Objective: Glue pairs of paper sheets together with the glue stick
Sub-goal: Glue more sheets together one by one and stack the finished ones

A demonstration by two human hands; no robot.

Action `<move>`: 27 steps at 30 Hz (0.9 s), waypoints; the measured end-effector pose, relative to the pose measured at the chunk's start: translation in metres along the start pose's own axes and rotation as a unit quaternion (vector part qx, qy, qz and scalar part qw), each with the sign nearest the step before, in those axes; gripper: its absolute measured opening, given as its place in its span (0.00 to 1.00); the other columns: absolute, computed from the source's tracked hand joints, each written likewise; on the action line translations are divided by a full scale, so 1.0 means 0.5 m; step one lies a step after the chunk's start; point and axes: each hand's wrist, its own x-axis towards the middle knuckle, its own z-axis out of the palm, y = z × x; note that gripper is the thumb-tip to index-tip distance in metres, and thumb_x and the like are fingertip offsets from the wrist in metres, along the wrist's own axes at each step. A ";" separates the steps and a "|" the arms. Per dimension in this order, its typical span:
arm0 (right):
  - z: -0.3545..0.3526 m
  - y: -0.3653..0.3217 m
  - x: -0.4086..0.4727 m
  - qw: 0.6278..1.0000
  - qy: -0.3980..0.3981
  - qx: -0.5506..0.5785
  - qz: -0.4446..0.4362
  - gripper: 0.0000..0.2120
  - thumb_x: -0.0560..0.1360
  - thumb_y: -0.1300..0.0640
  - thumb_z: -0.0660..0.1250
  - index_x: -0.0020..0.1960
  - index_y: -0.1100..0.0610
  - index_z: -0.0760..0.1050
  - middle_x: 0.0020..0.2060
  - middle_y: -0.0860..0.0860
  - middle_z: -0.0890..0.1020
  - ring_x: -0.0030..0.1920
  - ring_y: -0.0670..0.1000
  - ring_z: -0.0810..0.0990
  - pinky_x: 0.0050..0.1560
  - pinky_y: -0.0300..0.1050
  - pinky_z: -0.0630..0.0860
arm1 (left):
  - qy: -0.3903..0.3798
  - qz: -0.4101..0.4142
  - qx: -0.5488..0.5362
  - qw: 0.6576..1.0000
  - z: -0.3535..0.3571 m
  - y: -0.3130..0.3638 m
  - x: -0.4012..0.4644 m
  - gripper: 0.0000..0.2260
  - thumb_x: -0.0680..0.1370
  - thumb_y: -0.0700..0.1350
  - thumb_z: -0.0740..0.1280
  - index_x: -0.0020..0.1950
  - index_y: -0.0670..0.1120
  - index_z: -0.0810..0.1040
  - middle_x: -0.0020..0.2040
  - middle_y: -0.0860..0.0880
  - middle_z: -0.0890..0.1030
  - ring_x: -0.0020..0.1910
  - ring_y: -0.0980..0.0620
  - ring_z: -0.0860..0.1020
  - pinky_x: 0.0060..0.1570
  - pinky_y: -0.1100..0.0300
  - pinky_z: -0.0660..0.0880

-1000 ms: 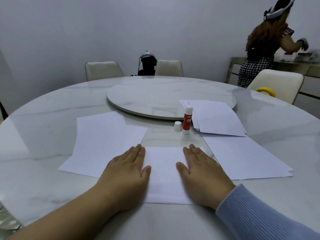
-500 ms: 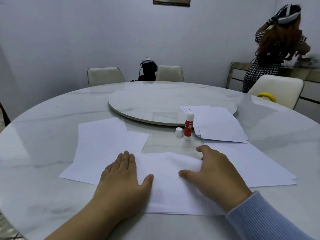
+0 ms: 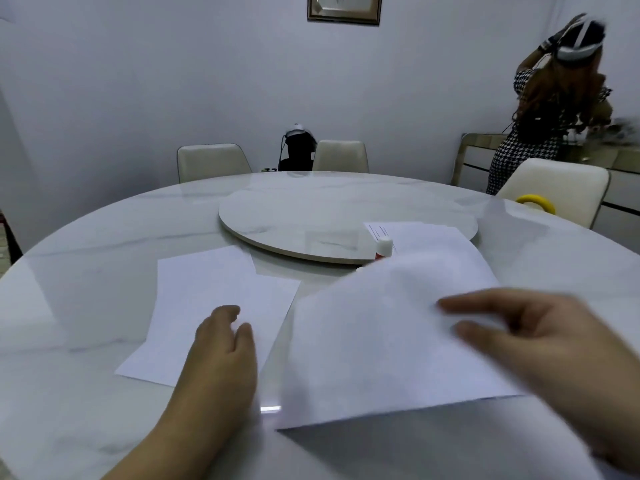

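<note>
My right hand pinches a white paper sheet and holds it raised off the table, tilted and blurred. Behind its upper edge only the top of the red and white glue stick shows; its cap is hidden. My left hand hovers with loosely curled fingers over the near corner of the white sheets lying on the left. More sheets lie at the right, partly on the turntable.
A round marble table carries a turntable in its middle. Cream chairs stand around it, one with a yellow ring. A person stands at a sideboard at the far right.
Both hands pressed flat on the near sheet a second ago. My right hand has since pinched it and lifted it up to the right. My left hand came off it and moved left.
</note>
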 end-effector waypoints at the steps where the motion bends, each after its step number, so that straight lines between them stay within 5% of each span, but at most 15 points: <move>1: -0.027 -0.016 0.006 0.999 0.037 0.014 -0.029 0.10 0.67 0.51 0.76 0.46 0.39 0.84 0.29 0.49 0.83 0.29 0.48 0.78 0.32 0.32 0.73 | 0.000 0.002 0.013 1.000 -0.002 -0.001 0.000 0.17 0.80 0.46 0.57 0.69 0.47 0.67 0.69 0.48 0.69 0.66 0.50 0.68 0.60 0.59 0.63; 2: -0.053 -0.038 0.015 0.996 0.064 0.024 -0.050 0.15 0.62 0.41 0.77 0.48 0.40 0.84 0.32 0.54 0.84 0.31 0.48 0.77 0.36 0.34 0.74 | -0.005 0.014 0.046 0.999 -0.001 -0.003 -0.002 0.17 0.80 0.47 0.59 0.68 0.47 0.67 0.67 0.48 0.70 0.65 0.50 0.69 0.60 0.59 0.63; 5: -0.119 -0.052 0.062 0.979 0.167 0.073 -0.092 0.37 0.54 0.29 0.73 0.56 0.49 0.82 0.42 0.41 0.85 0.41 0.39 0.82 0.43 0.31 0.78 | -0.030 0.067 0.164 0.984 0.009 -0.008 -0.009 0.21 0.77 0.55 0.62 0.68 0.50 0.66 0.64 0.53 0.69 0.64 0.52 0.67 0.63 0.58 0.64; 9: -0.103 -0.047 0.149 0.920 0.252 0.288 -0.082 0.10 0.78 0.54 0.65 0.59 0.53 0.77 0.42 0.38 0.84 0.41 0.37 0.83 0.37 0.30 0.78 | -0.007 0.107 0.222 0.969 0.010 0.002 -0.018 0.13 0.77 0.59 0.58 0.58 0.55 0.68 0.53 0.58 0.68 0.57 0.55 0.67 0.54 0.58 0.63; 11: -0.070 -0.015 0.192 0.907 0.253 0.336 -0.015 0.14 0.80 0.64 0.59 0.63 0.57 0.75 0.52 0.49 0.81 0.45 0.46 0.84 0.38 0.38 0.81 | 0.004 0.125 0.242 0.962 0.010 0.006 -0.024 0.10 0.78 0.59 0.55 0.55 0.56 0.67 0.50 0.59 0.68 0.54 0.56 0.67 0.50 0.58 0.62; 15: -0.007 0.060 0.252 0.929 0.222 0.279 0.099 0.23 0.79 0.70 0.58 0.73 0.63 0.65 0.62 0.58 0.72 0.36 0.47 0.83 0.43 0.38 0.82 | 0.007 0.152 0.268 0.951 0.012 0.010 -0.032 0.12 0.77 0.61 0.53 0.54 0.57 0.67 0.51 0.60 0.68 0.53 0.57 0.66 0.50 0.59 0.61; 21: 0.054 0.167 0.282 0.960 0.183 0.060 0.203 0.21 0.75 0.65 0.65 0.68 0.62 0.71 0.63 0.61 0.77 0.61 0.61 0.78 0.65 0.55 0.73 | -0.001 0.190 0.301 0.935 0.012 0.017 -0.041 0.13 0.77 0.63 0.51 0.55 0.58 0.68 0.51 0.61 0.70 0.54 0.59 0.67 0.54 0.62 0.62; 27: 0.061 0.189 0.297 0.962 0.180 0.070 0.191 0.20 0.74 0.65 0.66 0.66 0.62 0.73 0.59 0.56 0.81 0.56 0.57 0.81 0.65 0.53 0.74 | -0.031 0.195 0.295 0.935 0.024 0.032 -0.055 0.19 0.73 0.67 0.53 0.56 0.58 0.69 0.50 0.60 0.68 0.54 0.58 0.67 0.55 0.63 0.64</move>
